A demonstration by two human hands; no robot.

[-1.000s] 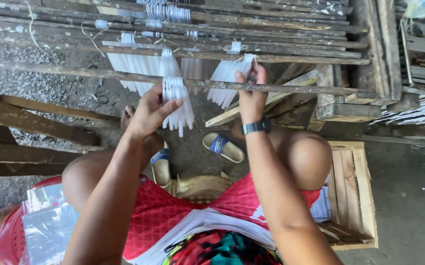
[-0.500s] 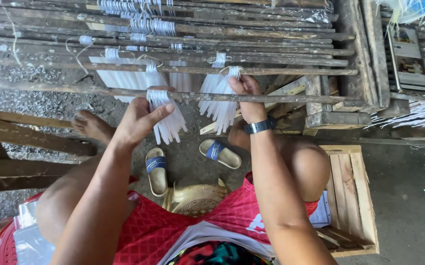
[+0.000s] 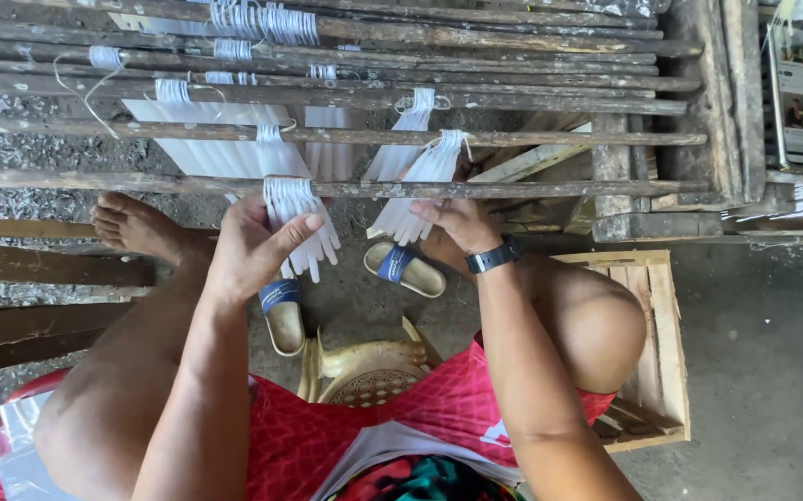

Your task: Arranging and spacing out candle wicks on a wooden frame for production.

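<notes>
Several bunches of thin white candles hang by their wicks from dark wooden rods (image 3: pixel 475 189) of a rack in front of me. My left hand (image 3: pixel 251 249) rests against one hanging bunch of white candles (image 3: pixel 301 224), thumb stretched across it, fingers apart. My right hand (image 3: pixel 459 223), with a black wristwatch (image 3: pixel 494 256), touches the lower ends of a second bunch of white candles (image 3: pixel 420 186) with loosely bent fingers. More white candles (image 3: pixel 216 147) hang further back on the rack.
I sit on a yellow plastic stool (image 3: pixel 369 366) with bare knees apart. Two blue-strapped sandals (image 3: pixel 405 267) lie on the ground. A wooden crate (image 3: pixel 652 343) stands at my right. A phone (image 3: pixel 802 93) leans at the upper right. Wooden beams (image 3: pixel 39 264) run along the left.
The view has shifted down and left along the rack. My left hand stays at its bunch, and my right hand has slid from the rod down to the second bunch's lower ends.
</notes>
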